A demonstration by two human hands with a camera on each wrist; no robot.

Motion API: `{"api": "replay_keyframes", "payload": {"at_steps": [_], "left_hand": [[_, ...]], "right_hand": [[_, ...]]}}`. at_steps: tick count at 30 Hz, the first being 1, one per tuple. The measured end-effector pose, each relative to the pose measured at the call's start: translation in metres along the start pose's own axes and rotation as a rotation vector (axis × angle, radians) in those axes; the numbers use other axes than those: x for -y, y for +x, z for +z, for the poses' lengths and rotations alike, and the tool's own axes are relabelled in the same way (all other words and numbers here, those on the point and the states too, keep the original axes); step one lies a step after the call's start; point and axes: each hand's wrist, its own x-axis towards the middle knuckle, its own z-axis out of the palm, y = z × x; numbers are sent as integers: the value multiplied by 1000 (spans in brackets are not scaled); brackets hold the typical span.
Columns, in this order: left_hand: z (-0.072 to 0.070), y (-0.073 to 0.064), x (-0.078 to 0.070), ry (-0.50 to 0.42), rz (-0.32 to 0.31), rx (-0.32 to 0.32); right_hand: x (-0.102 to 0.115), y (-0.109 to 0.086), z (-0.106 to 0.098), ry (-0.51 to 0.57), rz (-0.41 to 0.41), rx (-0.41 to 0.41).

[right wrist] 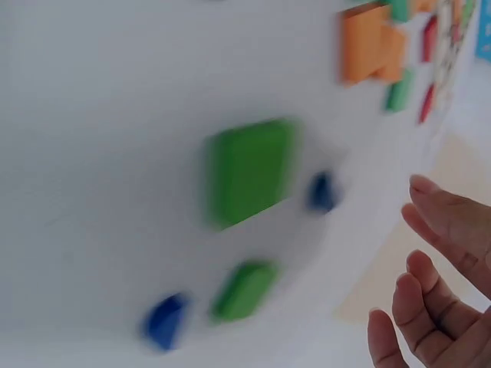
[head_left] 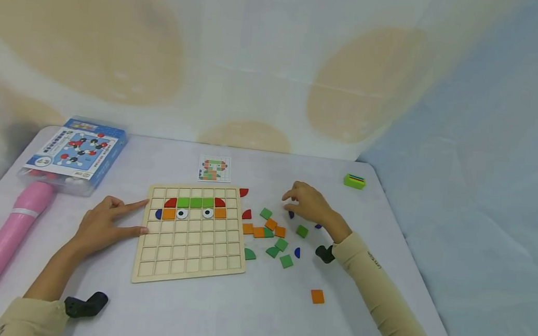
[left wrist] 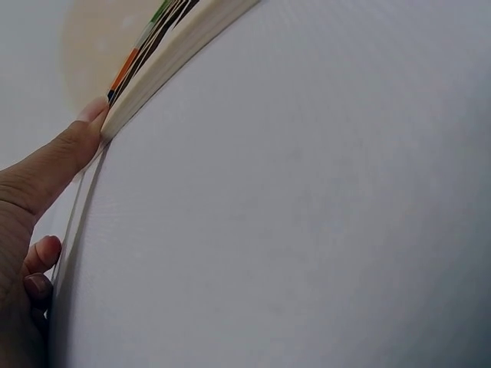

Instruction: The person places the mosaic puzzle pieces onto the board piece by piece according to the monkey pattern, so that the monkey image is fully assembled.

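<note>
A wooden grid board [head_left: 187, 267] lies on the table, with red, green, orange and blue pieces and two eye discs [head_left: 182, 213] in its upper rows. The straight thumb and index finger of my left hand [head_left: 101, 224] touch the board's left edge. In the left wrist view, the thumb [left wrist: 57, 165] rests against the board's rim [left wrist: 173, 65]. My right hand [head_left: 311, 202] hovers right of the board, fingers slightly bent and apart, with nothing visible between them. Close to it on the table are a blue half-round piece [right wrist: 322, 192] and a green square [right wrist: 253, 172], blurred.
Loose orange, green, red and blue pieces [head_left: 281, 245] lie right of the board; one orange square [head_left: 318, 296] sits nearer. A pattern card [head_left: 215, 169] lies behind the board. At left are a boxed molecule set [head_left: 78, 149] and a pink microphone-shaped object [head_left: 3, 243]. A green block [head_left: 354, 182] stands back right.
</note>
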Motion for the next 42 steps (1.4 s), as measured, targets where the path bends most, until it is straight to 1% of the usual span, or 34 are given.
{"api": "replay_keyframes", "payload": {"at_steps": [2,5,8,13,20,24,26,29,34,37,39,42], "left_hand": [[-1,-1,0,0,2,-5],[-3,-2,1,-4,3,-9],[-3,-2,3,-7,1,-8],[-1,-1,5,-13,4,-8],[-4,1,3,-19,6,-13],[-5,2,2,-10,11,-13],[-5,2,2,-8,12,-14],[-5,2,2,-12,12,-19],[-4,2,2,-20,1,-13],[-2,2,1,-23,-11,-1],[-1,1,0,-27,-19,7],[-1,1,-1,-30,-26,12]], "right_hand": [[-9,-6,0,13,33,28],[-18,-11,4,9,61,70],[-21,-12,8,-12,61,84],[-22,-13,11,-44,40,62],[-19,-10,16,-31,34,36],[-14,-8,16,-33,22,4],[-7,-6,15,-25,4,-14],[10,2,13,-8,-18,-19],[46,20,16,20,-59,27],[65,31,21,13,-122,55],[75,37,25,-2,-165,66],[86,45,30,-12,-202,83]]}}
